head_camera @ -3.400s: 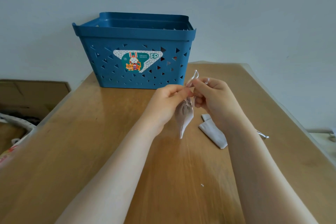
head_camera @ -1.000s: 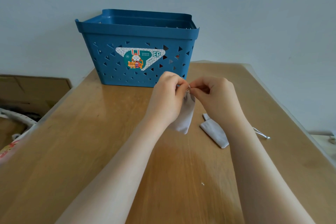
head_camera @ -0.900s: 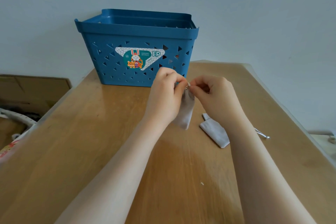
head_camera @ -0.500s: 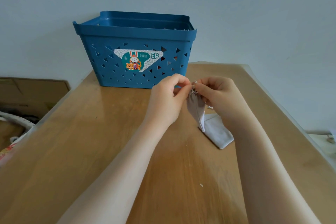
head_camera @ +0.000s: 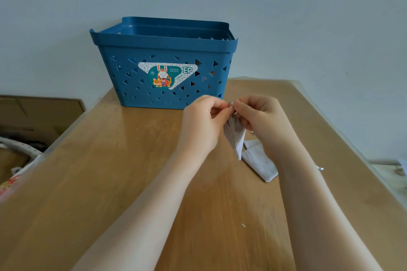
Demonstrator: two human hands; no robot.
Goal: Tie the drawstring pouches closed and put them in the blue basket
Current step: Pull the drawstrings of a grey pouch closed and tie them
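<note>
A small white drawstring pouch (head_camera: 236,141) hangs above the wooden table, gathered at its top. My left hand (head_camera: 203,123) and my right hand (head_camera: 261,120) meet at its neck, and each pinches the drawstring there. A second white pouch (head_camera: 261,164) lies flat on the table just below my right wrist, partly hidden by that forearm, with a bit of its cord (head_camera: 320,168) showing on the far side. The blue basket (head_camera: 165,64) with triangular holes and a cartoon sticker stands at the back of the table, behind my hands.
The wooden table (head_camera: 114,182) reaches the pale wall behind the basket. A brown cardboard box (head_camera: 37,114) sits beyond the left edge with cloth items below it. A tiny white scrap (head_camera: 243,225) lies near the front.
The pouch has shifted from my left palm's side toward my right hand and hangs more freely. Both hands stay pinched at its neck in front of the basket.
</note>
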